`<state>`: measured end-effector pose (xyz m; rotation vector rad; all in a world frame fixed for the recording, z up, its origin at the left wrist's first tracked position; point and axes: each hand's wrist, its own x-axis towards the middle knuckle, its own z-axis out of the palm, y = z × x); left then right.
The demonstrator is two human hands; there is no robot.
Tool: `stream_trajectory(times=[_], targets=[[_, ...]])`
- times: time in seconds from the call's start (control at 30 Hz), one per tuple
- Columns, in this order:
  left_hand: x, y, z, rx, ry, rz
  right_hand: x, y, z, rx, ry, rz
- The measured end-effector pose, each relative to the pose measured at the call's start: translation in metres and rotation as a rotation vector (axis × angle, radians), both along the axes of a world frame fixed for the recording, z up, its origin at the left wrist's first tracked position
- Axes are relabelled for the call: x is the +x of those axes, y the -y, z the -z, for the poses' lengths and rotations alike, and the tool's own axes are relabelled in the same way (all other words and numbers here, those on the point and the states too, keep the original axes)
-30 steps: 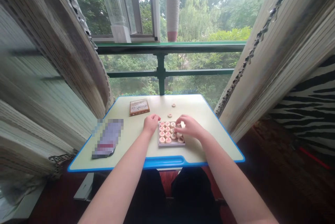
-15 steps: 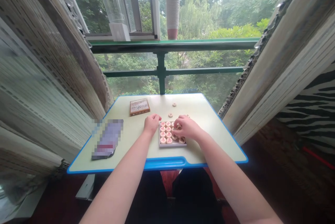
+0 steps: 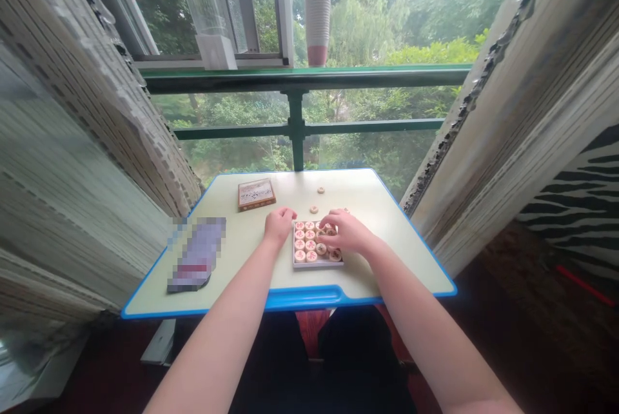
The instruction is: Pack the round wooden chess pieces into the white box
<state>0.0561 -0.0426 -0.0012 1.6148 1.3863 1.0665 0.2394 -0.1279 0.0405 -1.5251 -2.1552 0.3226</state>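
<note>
An open shallow box (image 3: 316,265) of round Chinese chess pieces stands near the front of the small table. Its left columns hold red-marked pieces (image 3: 310,244); dark-marked ones (image 3: 321,248) lie to the right. Over the box's right half is my right hand (image 3: 345,232), thumb and fingers spread apart just above the pieces, covering some of them. At the box's upper left corner my left hand (image 3: 279,224) rests with fingers curled closed; what they hold, if anything, is hidden. Beyond the box lie loose pieces (image 3: 314,209), one partly behind my right hand.
A flat brown box lid (image 3: 256,194) with a printed top lies at the back left. A blurred purple package (image 3: 199,253) is on the table's left side. The table (image 3: 242,272) has a blue rim; curtains hang on both sides, and a green railing (image 3: 296,124) runs behind.
My right hand's thumb and fingers have parted slightly, showing more of a dark-marked piece in the box. My left hand stays by the corner. The camera view has shifted a little.
</note>
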Motion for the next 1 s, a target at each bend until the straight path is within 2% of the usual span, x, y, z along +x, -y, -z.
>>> stream_trajectory(times=[0.07,0.2,0.27,0.4,0.57,0.73,1.0], targets=[[0.0,0.0,0.0,0.002,-0.006,0.0,0.009,-0.005,0.001,0.009,-0.015,0.074],[0.0,0.0,0.001,0.001,-0.015,0.0,0.037,-0.02,0.012,0.109,0.023,0.425],[0.0,0.001,0.0,-0.001,-0.014,0.004,0.049,-0.024,0.02,0.092,0.056,0.518],[-0.001,0.004,-0.001,0.016,-0.022,0.005,0.057,-0.024,0.029,0.024,0.076,0.493],[-0.003,0.005,-0.001,0.01,-0.016,0.023,0.05,-0.023,0.034,0.033,0.069,0.484],[-0.003,0.006,-0.003,0.004,-0.041,-0.021,0.046,-0.019,0.035,0.045,0.04,0.514],[-0.013,0.022,-0.005,0.029,-0.096,0.015,0.028,0.029,0.029,0.095,-0.007,0.506]])
